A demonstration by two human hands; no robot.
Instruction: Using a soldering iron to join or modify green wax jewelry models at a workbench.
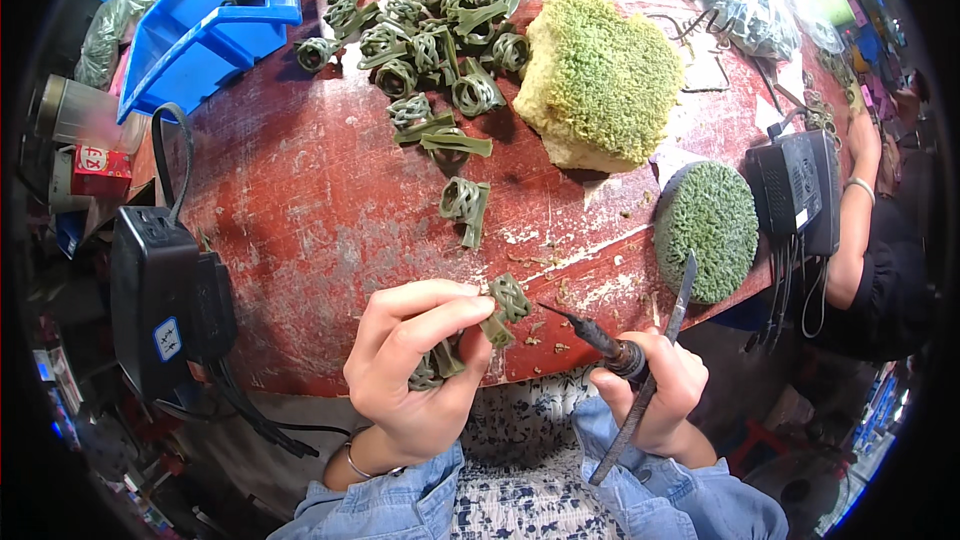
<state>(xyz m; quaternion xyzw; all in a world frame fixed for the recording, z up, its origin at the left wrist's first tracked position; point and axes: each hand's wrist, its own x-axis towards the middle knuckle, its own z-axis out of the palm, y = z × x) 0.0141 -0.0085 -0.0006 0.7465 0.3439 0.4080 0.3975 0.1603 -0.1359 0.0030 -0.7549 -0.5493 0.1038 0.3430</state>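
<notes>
My left hand (415,345) is closed, with thumb and fingertips pinching a green openwork ring (511,298) that has a short flat stem and looks like wax. More such green pieces (428,372) sit inside the curled palm, partly hidden. My right hand (660,390) grips a dark pen-like hot tool (615,348), its thin tip pointing left at the held ring but apart from it. A flat grey metal blade (655,370) also lies across that hand's fingers, its upper end over a round green textured pad (708,232). One loose ring piece (464,204) lies beyond my left hand.
Several similar green rings (430,40) are heaped at the far middle. Right of them sits a yellow-green sponge-like block (605,80). A blue bin (215,35) stands far left; black corded boxes (160,300) (797,185) flank the red worn table. Another person's forearm (855,210) shows at right.
</notes>
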